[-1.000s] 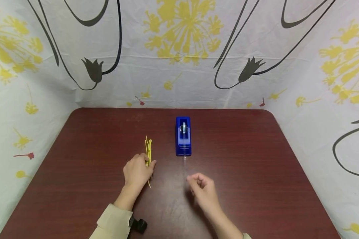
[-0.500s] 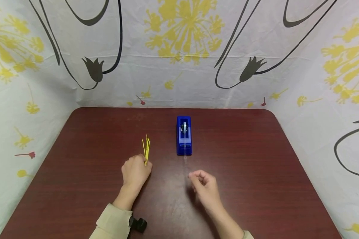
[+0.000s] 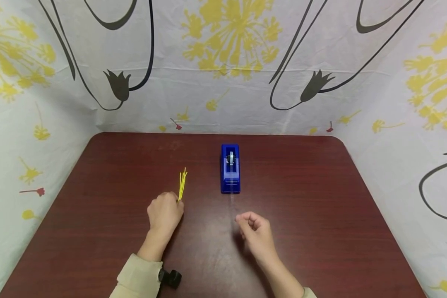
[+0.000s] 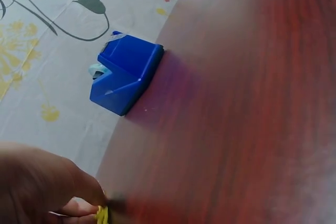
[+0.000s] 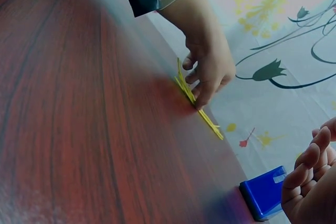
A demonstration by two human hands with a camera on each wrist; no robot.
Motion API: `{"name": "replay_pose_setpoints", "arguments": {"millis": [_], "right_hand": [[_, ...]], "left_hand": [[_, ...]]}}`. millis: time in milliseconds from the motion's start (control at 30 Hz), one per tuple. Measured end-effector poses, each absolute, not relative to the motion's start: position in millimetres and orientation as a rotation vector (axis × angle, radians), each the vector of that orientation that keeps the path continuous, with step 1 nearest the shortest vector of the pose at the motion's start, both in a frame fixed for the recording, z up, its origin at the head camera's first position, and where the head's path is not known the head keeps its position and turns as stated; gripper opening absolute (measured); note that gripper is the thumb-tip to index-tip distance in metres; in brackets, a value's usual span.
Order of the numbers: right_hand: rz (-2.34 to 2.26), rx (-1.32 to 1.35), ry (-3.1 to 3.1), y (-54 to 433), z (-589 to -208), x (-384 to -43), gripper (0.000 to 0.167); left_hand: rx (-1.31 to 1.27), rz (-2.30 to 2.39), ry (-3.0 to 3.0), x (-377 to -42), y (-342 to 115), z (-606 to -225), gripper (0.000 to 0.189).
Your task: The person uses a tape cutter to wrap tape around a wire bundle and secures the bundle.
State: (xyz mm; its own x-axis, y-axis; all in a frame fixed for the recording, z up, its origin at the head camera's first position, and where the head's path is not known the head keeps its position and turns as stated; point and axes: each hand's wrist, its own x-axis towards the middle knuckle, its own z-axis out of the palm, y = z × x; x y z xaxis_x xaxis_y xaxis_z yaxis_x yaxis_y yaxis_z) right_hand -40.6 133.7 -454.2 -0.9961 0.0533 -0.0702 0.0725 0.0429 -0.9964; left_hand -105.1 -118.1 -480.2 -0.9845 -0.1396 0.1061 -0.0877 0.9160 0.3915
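Note:
A bundle of thin yellow strands (image 3: 182, 184) is pinched in my left hand (image 3: 164, 213), left of the middle of the table. The strands' far ends point away from me past the fingers; in the right wrist view the bundle (image 5: 210, 123) shows on both sides of that hand (image 5: 210, 69). Straight ahead stands a blue tape dispenser (image 3: 230, 169), with a faint clear strip of tape (image 3: 232, 203) running from its front toward me. My right hand (image 3: 256, 234) has thumb and forefinger together at the strip's near end, pinching it.
The dark red wooden table (image 3: 301, 186) ends at a white cloth (image 3: 246, 111) printed with flowers, which hangs behind and at the sides. A black band with a small block (image 3: 170, 279) is on the left wrist.
My left hand has drawn slightly left with the yellow strands, which sit closer together; their near ends no longer show below the hand. The right hand stays almost still at the tape.

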Motion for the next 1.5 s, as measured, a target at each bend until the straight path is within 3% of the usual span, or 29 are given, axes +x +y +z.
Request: {"name": "replay_pose_setpoints", "arguments": {"millis": [167, 400, 700, 1500], "right_hand": [[-2.155, 0.147, 2.25, 133, -454, -41, 0.019], [-2.152, 0.148, 2.244, 132, -455, -41, 0.02], [-2.161, 0.123, 2.254, 133, -455, -41, 0.019], [-2.143, 0.14, 2.249, 137, -457, -44, 0.02]], "left_hand": [[0.178, -0.504, -3.03, -109, -117, -474, 0.037], [0.128, -0.329, -3.145, -113, -106, -474, 0.019], [0.105, -0.286, -3.123, -108, -103, -479, 0.014], [0.096, -0.632, -3.022, -102, -117, -484, 0.011]]}}
